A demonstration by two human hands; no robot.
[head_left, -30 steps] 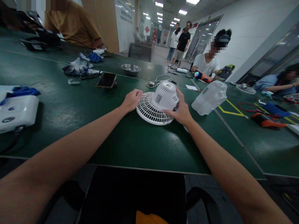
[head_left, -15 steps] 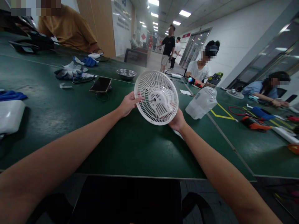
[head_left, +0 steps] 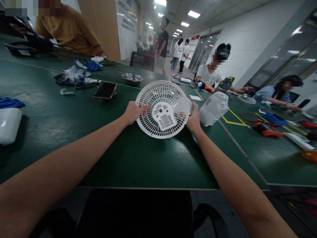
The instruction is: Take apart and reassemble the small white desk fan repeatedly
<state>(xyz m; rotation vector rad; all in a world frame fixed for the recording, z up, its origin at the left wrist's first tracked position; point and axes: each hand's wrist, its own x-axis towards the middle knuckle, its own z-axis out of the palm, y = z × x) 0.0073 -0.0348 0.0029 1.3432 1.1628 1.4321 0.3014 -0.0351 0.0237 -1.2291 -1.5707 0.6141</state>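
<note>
Between my two hands is a round white fan grille (head_left: pixel 163 115), held tilted above the green table (head_left: pixel 119 165). It has slotted ribs and a solid vented hub. My left hand (head_left: pixel 133 112) is closed on its left rim, with the thumb laid over the ribs. On the opposite side my right hand (head_left: pixel 194 119) grips the right rim; some of its fingers are hidden behind the grille. A translucent white plastic housing (head_left: pixel 213 109) stands on the table just right of my right hand.
A metal bowl (head_left: pixel 132 78), a tilted phone-like screen (head_left: pixel 105 90) and gloves (head_left: pixel 71 76) lie toward the back left. At far left sits a white box-like object (head_left: pixel 9 125). An orange tool (head_left: pixel 268 130) rests at right. Co-workers sit across the table.
The grille has turned to face me more fully and sits slightly lower and left. My right hand has shifted up along its rim. People in the background have moved.
</note>
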